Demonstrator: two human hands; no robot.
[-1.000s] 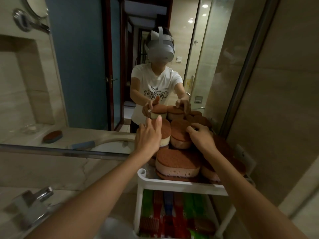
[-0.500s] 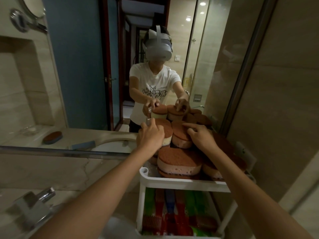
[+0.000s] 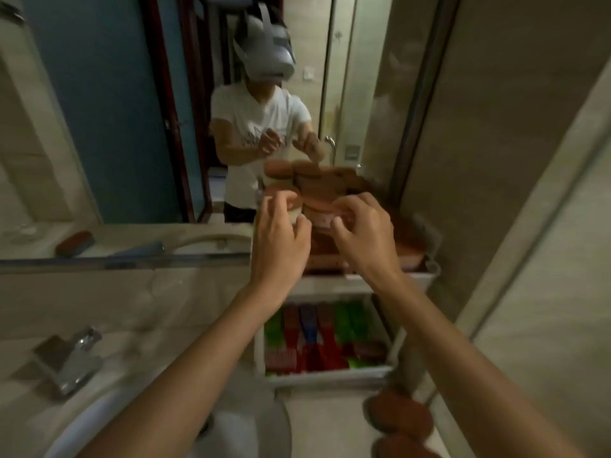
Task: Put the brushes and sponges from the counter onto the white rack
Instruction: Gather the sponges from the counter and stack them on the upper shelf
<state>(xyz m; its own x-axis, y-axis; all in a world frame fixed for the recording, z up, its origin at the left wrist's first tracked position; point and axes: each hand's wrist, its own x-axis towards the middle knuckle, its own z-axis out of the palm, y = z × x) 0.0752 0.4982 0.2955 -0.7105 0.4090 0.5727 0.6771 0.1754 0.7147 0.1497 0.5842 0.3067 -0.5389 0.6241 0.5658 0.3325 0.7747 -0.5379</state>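
Fingers (image 3: pixel 350 206) near stacked brown-topped sponges (image 3: pixel 319 203)

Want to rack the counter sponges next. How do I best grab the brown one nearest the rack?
Probably from above, pinching the brown sponge across its shorter width: it lies flat on the counter, broad face up, sides exposed.

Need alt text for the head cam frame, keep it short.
The left hand and right hand hover empty, loosely curled, over brown sponges piled on the top shelf of the white rack. Red, green and blue brushes lie on the shelf below; two more sponges sit on the counter at lower right.
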